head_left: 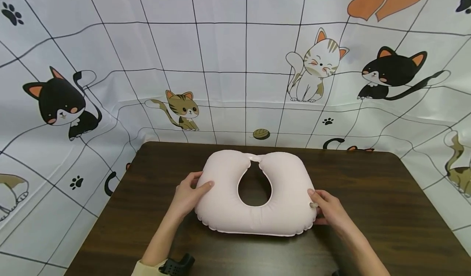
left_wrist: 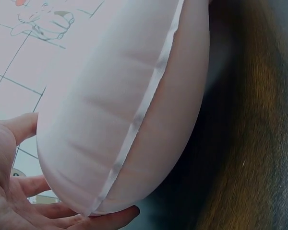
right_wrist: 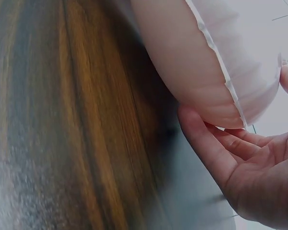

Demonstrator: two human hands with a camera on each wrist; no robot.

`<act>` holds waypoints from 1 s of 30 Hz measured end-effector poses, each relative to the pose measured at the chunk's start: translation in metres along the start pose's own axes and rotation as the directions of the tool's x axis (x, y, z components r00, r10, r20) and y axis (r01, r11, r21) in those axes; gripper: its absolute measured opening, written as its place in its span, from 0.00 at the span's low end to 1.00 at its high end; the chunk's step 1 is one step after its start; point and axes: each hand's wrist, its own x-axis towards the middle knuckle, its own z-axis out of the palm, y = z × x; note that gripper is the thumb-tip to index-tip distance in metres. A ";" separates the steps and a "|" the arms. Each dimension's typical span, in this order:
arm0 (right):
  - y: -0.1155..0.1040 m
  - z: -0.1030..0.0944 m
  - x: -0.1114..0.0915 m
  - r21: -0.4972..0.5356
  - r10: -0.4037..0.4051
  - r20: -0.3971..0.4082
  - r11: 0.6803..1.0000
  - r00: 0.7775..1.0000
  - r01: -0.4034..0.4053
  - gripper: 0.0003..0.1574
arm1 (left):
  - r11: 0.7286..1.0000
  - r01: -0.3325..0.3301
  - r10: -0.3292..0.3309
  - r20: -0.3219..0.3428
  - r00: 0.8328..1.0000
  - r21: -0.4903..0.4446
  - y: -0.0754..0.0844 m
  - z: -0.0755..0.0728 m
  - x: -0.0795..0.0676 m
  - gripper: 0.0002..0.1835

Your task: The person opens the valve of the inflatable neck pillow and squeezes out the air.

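Observation:
A puffed-up, pale pink inflatable neck pillow (head_left: pixel 228 214) is at the middle of the table, its U opening facing away and a narrow strip bridging the two ends. My left hand (head_left: pixel 189 192) grips its left side, thumb on top and fingers around the edge. On the opposite side my right hand (head_left: pixel 328 208) holds it likewise, beside a small valve (head_left: pixel 313 205). Both wrist views show fingers reaching under the seamed edge: the left hand (left_wrist: pixel 19 187) in one, the right hand (right_wrist: pixel 249 172) in the other. The valve is hidden there.
The dark wood-grain table (head_left: pixel 371 194) has rounded far corners. Behind and beside it hangs a white sheet (head_left: pixel 224 47) with a grid and cartoon cats. A black band device (head_left: pixel 178 264) sits at the left wrist, by a light sleeve (head_left: pixel 145 269).

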 end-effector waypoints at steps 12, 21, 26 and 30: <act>0.004 -0.003 -0.003 0.002 -0.002 -0.027 1.000 1.000 0.002 0.39 | 1.000 0.007 -0.007 0.012 1.000 0.008 0.000 0.003 0.000 0.36; -0.011 -0.002 -0.017 -0.328 -0.318 -0.267 0.917 0.909 0.225 0.32 | 0.966 -0.137 0.148 -0.035 0.988 0.219 0.007 -0.008 -0.002 0.33; -0.016 0.002 -0.025 -0.448 -0.657 -0.192 0.719 0.729 0.530 0.23 | 0.902 -0.255 0.287 -0.041 0.957 0.349 0.018 -0.003 -0.011 0.34; -0.013 0.005 -0.023 -0.486 -0.835 -0.050 0.500 0.549 0.717 0.28 | 0.819 -0.314 0.384 -0.053 0.922 0.481 0.027 0.008 -0.018 0.34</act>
